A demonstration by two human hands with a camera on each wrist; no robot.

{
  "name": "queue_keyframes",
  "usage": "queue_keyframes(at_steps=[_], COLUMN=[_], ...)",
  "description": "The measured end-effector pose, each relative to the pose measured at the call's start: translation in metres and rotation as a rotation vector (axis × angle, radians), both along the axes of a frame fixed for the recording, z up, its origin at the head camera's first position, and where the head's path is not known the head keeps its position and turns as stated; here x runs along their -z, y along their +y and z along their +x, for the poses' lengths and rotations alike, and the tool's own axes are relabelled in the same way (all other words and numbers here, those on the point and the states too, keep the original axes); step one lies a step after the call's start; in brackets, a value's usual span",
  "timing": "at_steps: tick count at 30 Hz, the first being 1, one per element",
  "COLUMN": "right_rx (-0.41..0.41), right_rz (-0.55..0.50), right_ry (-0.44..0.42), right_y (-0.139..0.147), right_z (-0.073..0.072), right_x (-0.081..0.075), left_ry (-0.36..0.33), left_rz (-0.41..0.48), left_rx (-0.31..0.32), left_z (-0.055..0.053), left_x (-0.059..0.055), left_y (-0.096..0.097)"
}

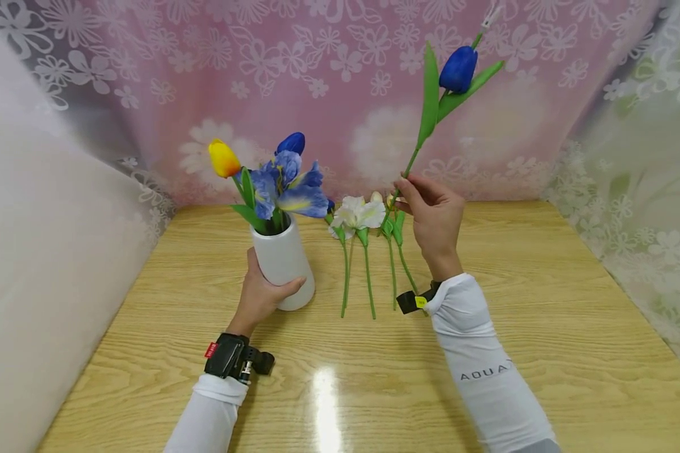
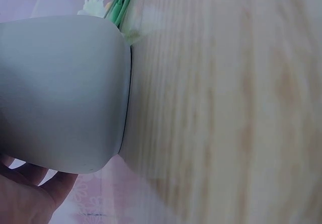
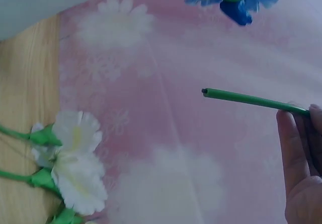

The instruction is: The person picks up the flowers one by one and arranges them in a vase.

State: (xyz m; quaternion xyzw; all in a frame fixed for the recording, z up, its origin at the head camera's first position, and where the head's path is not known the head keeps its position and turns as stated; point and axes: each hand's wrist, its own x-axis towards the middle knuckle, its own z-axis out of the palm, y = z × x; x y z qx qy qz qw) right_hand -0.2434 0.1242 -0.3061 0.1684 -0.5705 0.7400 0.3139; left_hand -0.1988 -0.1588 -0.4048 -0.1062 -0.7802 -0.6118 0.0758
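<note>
Two white sleeves (image 1: 495, 406) come nearest in the head view; dark lettering on the right one seems to read AQUA, its end lost at the edge. Each wrist wears one black strap unit (image 1: 226, 355), the left with a red tag (image 1: 211, 350), the right with a yellow label (image 1: 421, 302), both too small to read. The left hand (image 1: 267, 292) wraps one smooth white vase (image 1: 282, 261), thumb across its tapering side. In it stand one yellow-orange tulip (image 1: 223, 158), one blue tulip (image 1: 291, 143) and ruffled blue petals (image 1: 306, 196) streaked yellow, too overlapped to count. The right hand (image 1: 437, 220) pinches one raised tulip (image 1: 458, 70), blue with two smooth green leaves, well apart from the vase. At least four green stems (image 1: 369, 283) and frilled white petals (image 1: 358, 214) lie on the grained wooden table (image 1: 119, 377), before a pink flower-printed curtain (image 1: 294, 82).

From the left wrist, the vase's matte wall looms close, bent fingers against it.

From the right wrist, one cut stem end (image 3: 236, 97) shows a dark core, thumb and fingertips closed on the stem.
</note>
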Motion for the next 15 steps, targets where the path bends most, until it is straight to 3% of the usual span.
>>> queue_keyframes(at_steps=[5, 12, 15], right_rx=[-0.087, -0.13, -0.145], right_rz=[-0.022, 0.075, 0.095], right_ry=[0.049, 0.209, 0.241], right_y=[-0.019, -0.054, -0.068], right_z=[0.005, 0.01, 0.013], right_x=[-0.016, -0.032, -0.036], left_ry=[0.003, -0.006, 0.002], left_rz=[-0.007, 0.003, -0.001], left_rx=[0.008, -0.005, -0.016], left_z=[-0.002, -0.018, -0.019], left_x=[0.002, 0.027, 0.031], left_y=[-0.001, -0.007, -0.007])
